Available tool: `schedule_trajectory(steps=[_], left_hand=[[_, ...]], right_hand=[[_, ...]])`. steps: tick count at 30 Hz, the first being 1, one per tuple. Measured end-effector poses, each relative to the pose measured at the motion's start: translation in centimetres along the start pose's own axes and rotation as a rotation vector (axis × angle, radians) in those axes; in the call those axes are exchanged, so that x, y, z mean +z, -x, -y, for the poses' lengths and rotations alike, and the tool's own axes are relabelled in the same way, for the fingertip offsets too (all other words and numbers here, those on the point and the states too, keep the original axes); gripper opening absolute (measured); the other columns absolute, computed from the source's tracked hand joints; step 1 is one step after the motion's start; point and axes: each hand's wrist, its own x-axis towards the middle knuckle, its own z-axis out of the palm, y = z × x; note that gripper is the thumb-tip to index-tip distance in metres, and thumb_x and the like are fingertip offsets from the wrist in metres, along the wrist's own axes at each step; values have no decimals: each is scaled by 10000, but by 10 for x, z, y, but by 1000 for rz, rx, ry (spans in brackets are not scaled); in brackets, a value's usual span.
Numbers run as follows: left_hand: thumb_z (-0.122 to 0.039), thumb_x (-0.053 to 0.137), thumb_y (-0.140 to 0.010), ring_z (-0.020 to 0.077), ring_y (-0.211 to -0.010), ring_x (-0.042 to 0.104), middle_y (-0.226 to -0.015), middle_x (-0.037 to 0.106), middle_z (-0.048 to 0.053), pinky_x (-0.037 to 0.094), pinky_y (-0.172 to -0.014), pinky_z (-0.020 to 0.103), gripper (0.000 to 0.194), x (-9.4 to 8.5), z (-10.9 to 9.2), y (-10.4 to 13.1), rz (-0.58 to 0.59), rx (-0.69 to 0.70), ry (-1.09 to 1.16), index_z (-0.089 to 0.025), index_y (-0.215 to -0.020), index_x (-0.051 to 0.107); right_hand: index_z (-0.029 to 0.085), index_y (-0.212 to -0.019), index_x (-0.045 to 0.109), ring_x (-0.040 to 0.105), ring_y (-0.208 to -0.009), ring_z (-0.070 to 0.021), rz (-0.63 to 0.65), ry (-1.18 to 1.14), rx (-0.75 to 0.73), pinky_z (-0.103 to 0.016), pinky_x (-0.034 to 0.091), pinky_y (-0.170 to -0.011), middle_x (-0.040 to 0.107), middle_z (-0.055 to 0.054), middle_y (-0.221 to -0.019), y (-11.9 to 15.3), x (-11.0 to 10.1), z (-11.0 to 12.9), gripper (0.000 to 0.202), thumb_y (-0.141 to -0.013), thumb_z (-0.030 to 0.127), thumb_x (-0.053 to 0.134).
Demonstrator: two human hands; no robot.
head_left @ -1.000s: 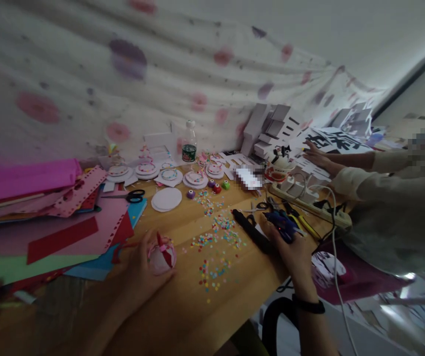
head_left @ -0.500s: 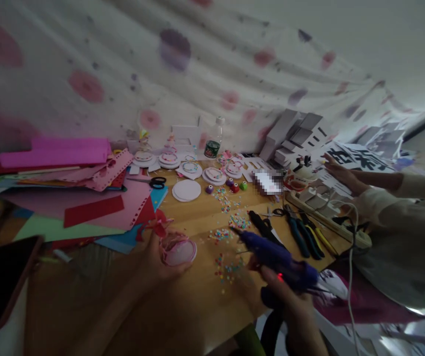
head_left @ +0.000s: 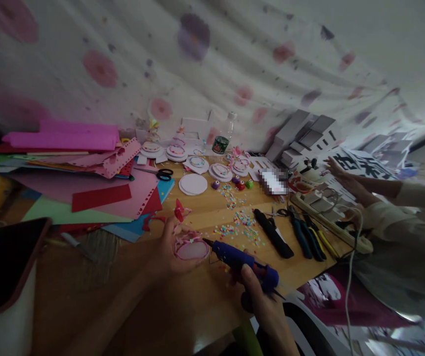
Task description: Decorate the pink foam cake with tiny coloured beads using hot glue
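Note:
My left hand (head_left: 173, 249) is closed around a small round white disc with a pink trimmed edge (head_left: 192, 250), held just above the wooden table. A red folded paper piece (head_left: 181, 211) stands up by its fingertips; whether it is joined to the disc I cannot tell. In my right hand (head_left: 259, 294) is a blue hot glue gun (head_left: 234, 257), gripped by its handle. The gun's dark nozzle points left, close to the disc's right edge; whether they touch is unclear. Small coloured confetti-like bits (head_left: 247, 220) lie scattered behind the gun.
Plain white discs (head_left: 193, 184) and decorated ones (head_left: 220, 171) stand behind. Coloured paper (head_left: 86, 217), black-handled scissors (head_left: 164, 174) and a phone-like device (head_left: 8, 262) lie left. Pliers (head_left: 301, 237), a power strip (head_left: 331, 222) and a co-worker's hand (head_left: 346, 180) are right. A bottle (head_left: 223, 136) stands behind.
My right hand has brought the glue gun left, so its nozzle is now near the disc. My left hand still holds the disc. The whole view has shifted slightly.

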Motion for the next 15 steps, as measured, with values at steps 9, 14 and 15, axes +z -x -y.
schedule_trajectory(steps=[9,14,15], left_hand=[[-203,818,-620,291,-1168,647,-1227,613,121,529,-973,479,940,-4,5,0,66,43,4,-265,-1373,258],[-222,801,-649,295,-1193,628,-1237,607,118,517,-990,483,910,-6,6,0,75,48,-6,-265,-1372,251],[-224,796,-653,293,-1201,622,-1242,603,118,509,-1002,484,907,-6,5,0,81,40,-13,-262,-1373,246]], right_hand=[[210,-710,680,645,-636,-229,-73,12,32,-356,535,-641,675,-48,-648,-3,3,-5,511,-802,710,638],[208,-793,664,643,-611,-215,-104,-86,66,-341,539,-602,697,-40,-675,-4,8,-8,479,-774,686,698],[207,-813,662,641,-610,-213,-100,-101,75,-341,538,-602,696,-38,-676,-5,9,-10,478,-774,681,703]])
